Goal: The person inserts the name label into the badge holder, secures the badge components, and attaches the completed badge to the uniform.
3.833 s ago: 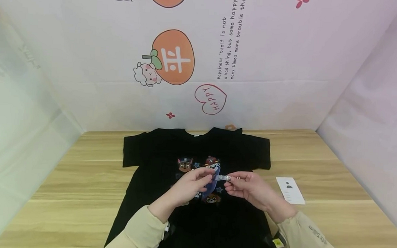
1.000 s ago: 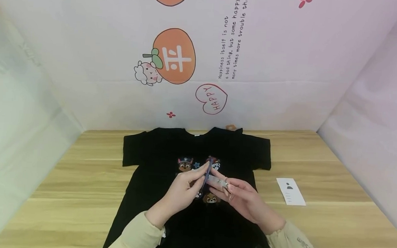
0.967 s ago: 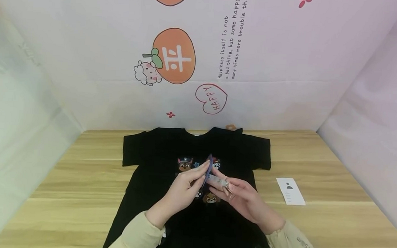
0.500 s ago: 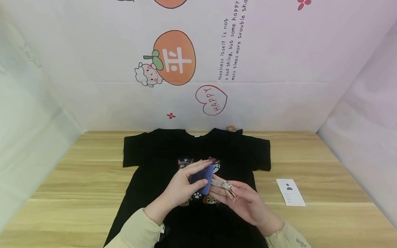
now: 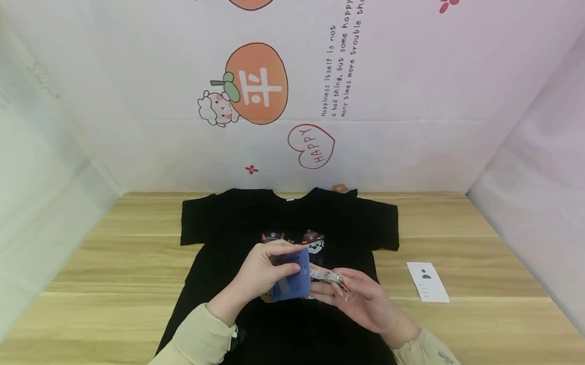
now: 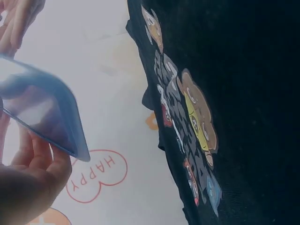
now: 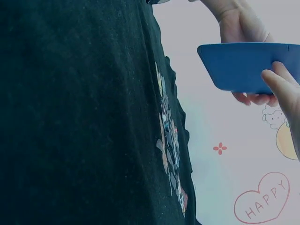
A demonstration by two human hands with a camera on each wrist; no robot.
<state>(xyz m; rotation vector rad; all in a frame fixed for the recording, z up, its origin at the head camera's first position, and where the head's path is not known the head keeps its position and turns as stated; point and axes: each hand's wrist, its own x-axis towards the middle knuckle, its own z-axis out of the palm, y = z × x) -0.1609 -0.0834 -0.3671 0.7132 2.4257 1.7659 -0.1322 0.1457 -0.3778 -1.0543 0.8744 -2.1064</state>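
Note:
A blue badge holder (image 5: pixel 294 286) is held up over the black T-shirt (image 5: pixel 305 335). My left hand (image 5: pixel 256 273) grips it, thumb on the near face and fingers behind. From its right edge runs a short clear strap (image 5: pixel 319 273) with a metal clip, which my right hand (image 5: pixel 368 300) pinches. In the right wrist view, right fingertips touch the flat blue side of the holder (image 7: pixel 239 65). The left wrist view shows the holder (image 6: pixel 75 112) tilted, its face partly see-through. The shirt lies spread out with cartoon dogs on its chest, partly hidden by my hands.
On the wooden table (image 5: pixel 485 256), right of the shirt, lies a white card (image 5: pixel 427 289) with a printed person icon. A printed white cloth (image 5: pixel 399 100) hangs along the back. White cloth also hangs along both sides.
The badge holder has turned from edge-on to show its broad blue face, and has moved slightly left and down with my left hand. My right hand keeps the clip in about the same place.

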